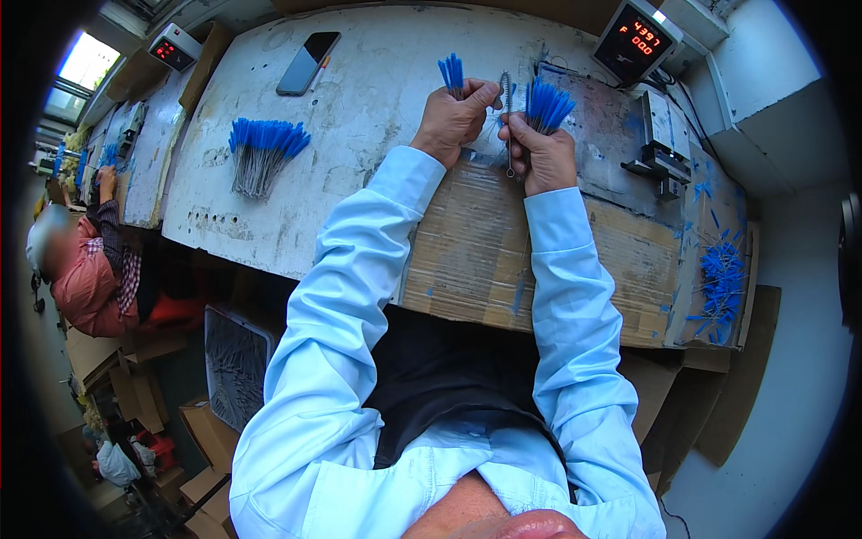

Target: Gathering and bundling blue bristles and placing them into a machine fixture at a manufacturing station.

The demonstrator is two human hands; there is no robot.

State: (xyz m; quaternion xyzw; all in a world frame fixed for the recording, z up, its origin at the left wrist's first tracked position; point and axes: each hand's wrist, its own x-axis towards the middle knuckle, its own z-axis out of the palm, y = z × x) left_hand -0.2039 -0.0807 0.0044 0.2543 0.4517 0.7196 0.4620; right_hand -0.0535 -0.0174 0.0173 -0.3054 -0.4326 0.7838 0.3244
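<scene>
My left hand (452, 119), closed, holds a small bunch of blue-tipped wire brushes (452, 75) with the blue ends up. Close beside it, my right hand (544, 157) is closed round a larger bunch of the same kind of brushes (549, 105). A slim dark-bristled brush (506, 92) with a twisted wire stem and a loop at its lower end stands upright at my right thumb, between the two hands. Palms and fingers hide most of the wire stems in both bunches.
A fanned pile of blue-tipped brushes (266, 154) and a phone (308, 64) lie on the worn white table (350, 117). Cardboard (467, 242) covers its near edge. At right are a metal fixture (665, 148), a red-digit display (637, 41) and scattered brushes (721, 278). A co-worker (85, 278) sits at left.
</scene>
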